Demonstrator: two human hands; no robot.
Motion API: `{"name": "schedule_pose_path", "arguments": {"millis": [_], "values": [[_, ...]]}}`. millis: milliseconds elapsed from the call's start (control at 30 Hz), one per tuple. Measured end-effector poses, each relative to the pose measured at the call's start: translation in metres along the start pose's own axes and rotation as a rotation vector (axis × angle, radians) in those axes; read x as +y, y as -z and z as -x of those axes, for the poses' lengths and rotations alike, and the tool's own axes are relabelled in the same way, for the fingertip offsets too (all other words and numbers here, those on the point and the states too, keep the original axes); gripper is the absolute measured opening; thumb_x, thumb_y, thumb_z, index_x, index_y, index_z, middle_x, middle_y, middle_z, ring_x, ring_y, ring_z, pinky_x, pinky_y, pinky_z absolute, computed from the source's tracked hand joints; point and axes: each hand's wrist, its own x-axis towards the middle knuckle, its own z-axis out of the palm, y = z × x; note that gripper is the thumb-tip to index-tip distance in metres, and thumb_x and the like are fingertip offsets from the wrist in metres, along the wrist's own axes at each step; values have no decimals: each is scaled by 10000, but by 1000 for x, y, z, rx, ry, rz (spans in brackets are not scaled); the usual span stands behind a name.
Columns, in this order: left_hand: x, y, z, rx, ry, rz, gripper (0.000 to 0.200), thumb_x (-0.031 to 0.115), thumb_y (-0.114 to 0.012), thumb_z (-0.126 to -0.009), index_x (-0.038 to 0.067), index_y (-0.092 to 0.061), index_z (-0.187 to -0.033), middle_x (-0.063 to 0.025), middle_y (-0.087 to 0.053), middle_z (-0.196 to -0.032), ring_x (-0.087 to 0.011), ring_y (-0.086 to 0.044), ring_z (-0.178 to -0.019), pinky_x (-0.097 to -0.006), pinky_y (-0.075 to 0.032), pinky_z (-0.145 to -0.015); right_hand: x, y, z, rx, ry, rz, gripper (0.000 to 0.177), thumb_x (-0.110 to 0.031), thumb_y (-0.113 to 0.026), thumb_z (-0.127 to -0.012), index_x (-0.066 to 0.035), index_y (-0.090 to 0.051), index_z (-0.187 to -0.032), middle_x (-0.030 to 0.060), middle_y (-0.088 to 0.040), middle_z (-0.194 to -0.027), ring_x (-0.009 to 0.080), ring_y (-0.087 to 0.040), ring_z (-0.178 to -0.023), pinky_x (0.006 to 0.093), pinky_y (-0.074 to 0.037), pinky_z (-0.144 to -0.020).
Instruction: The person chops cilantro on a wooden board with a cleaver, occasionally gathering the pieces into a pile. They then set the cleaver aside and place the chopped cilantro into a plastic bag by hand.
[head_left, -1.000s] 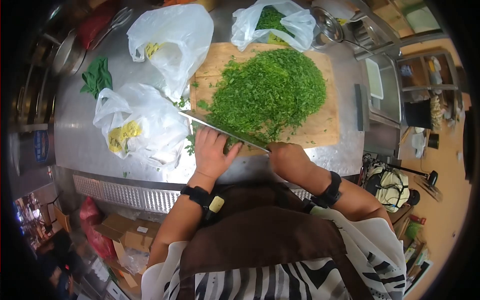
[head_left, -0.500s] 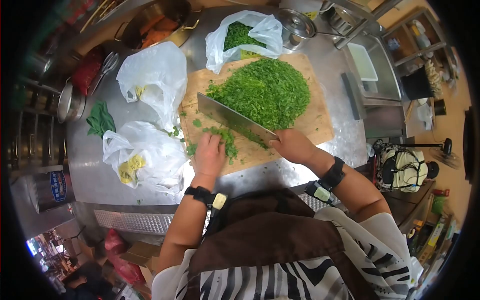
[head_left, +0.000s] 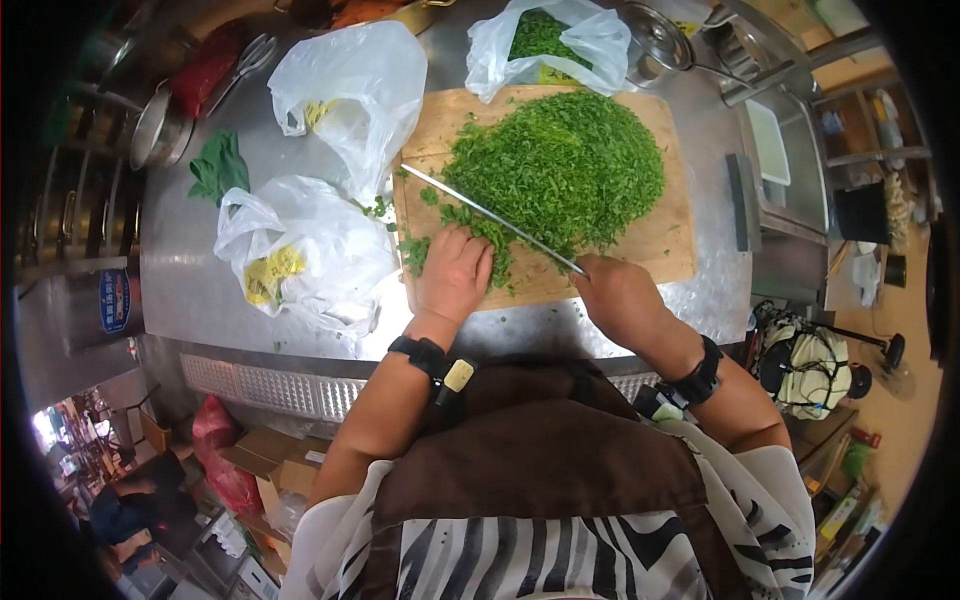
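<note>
My right hand (head_left: 622,303) is closed round the handle of a cleaver (head_left: 490,217). Its blade is seen nearly edge-on, slanting up and left across the wooden cutting board (head_left: 424,112). Along the blade's far side lies a big heap of finely chopped green herbs (head_left: 570,165). My left hand (head_left: 455,270) has its fingers curled and pressed together on a smaller bunch of coarser-cut herbs (head_left: 497,252) at the near left of the board. The fingertips are partly buried in the leaves, close to the blade.
White plastic bags (head_left: 345,85) lie left of the board, beside some dark green leaves (head_left: 218,165). Behind the board, another bag (head_left: 488,62) holds chopped greens, next to a lidded pot (head_left: 655,45). A sink (head_left: 800,190) stands right. A person (head_left: 140,505) shows at lower left.
The view has shifted, so the board sits higher and further right. The cleaver has turned from showing its broad side to nearly edge-on. My left hand is now nearer the blade.
</note>
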Motion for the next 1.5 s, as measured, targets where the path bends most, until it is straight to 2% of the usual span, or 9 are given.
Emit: {"name": "schedule_pose_path", "arguments": {"millis": [300,367,700,767,867,1100,1167,1400,1500], "values": [[-1,3,-2,-34,43,27,106,62,-712,-789,38,-643,-866,-144,-585,-945,-356,-576,-981,-429,-495,-839,0,-12,-11,-100,24,153,168,-159,-544,-949,0,-593,-924,214,-645,-770,413,-636,-699,493,-517,-641],[-3,1,1,-23,34,22,108,62,-712,-787,37,-645,-869,-145,-585,-943,-358,-578,-984,-427,-498,-851,7,-27,-22,-108,34,200,91,-93,-555,-882,-5,-574,-887,207,-671,-776,363,-682,-704,454,-553,-634],[-5,1,4,-8,59,82,156,70,-712,-772,22,-679,-917,-167,-617,-1012,-366,-581,-973,-441,-499,-855,-10,3,-3,-23,75,76,107,-94,-571,-874,6,-585,-909,225,-670,-795,361,-680,-697,449,-548,-627],[0,3,-2,21,46,77,146,70,-713,-770,21,-677,-903,-166,-618,-1007,-367,-582,-966,-436,-499,-848,-12,5,-1,-140,71,171,93,-57,-572,-829,2,-585,-900,221,-671,-795,366,-682,-701,451,-551,-632],[0,3,-1,44,60,63,128,69,-716,-768,20,-670,-876,-166,-622,-1003,-367,-587,-956,-428,-501,-842,-7,-17,-14,-110,20,196,165,-155,-544,-942,-19,-597,-865,193,-648,-756,386,-650,-709,463,-532,-643],[1,3,2,65,9,15,108,95,-722,-766,33,-662,-830,-132,-614,-955,-357,-566,-1001,-444,-483,-863,11,-33,-28,-37,116,164,171,-175,-557,-944,-19,-613,-902,191,-651,-760,390,-649,-714,467,-530,-635],[3,5,-2,100,-22,-57,110,103,-726,-763,38,-659,-822,-124,-612,-948,-352,-560,-1015,-445,-476,-869,2,-20,-24,-7,120,90,79,-58,-530,-846,0,-571,-880,207,-659,-756,388,-673,-692,471,-549,-633],[0,9,8,-1,9,-62,129,56,-715,-748,47,-654,-862,-120,-590,-951,-335,-559,-994,-430,-470,-844,10,-28,-14,-100,58,107,143,-135,-537,-920,-4,-571,-875,217,-651,-750,405,-658,-695,483,-535,-624],[2,11,10,0,59,-23,153,34,-704,-740,49,-651,-883,-121,-578,-962,-336,-564,-963,-427,-478,-827,6,-21,-14,-92,133,114,165,-156,-545,-931,-3,-569,-874,219,-654,-760,404,-658,-697,483,-536,-625]]}}
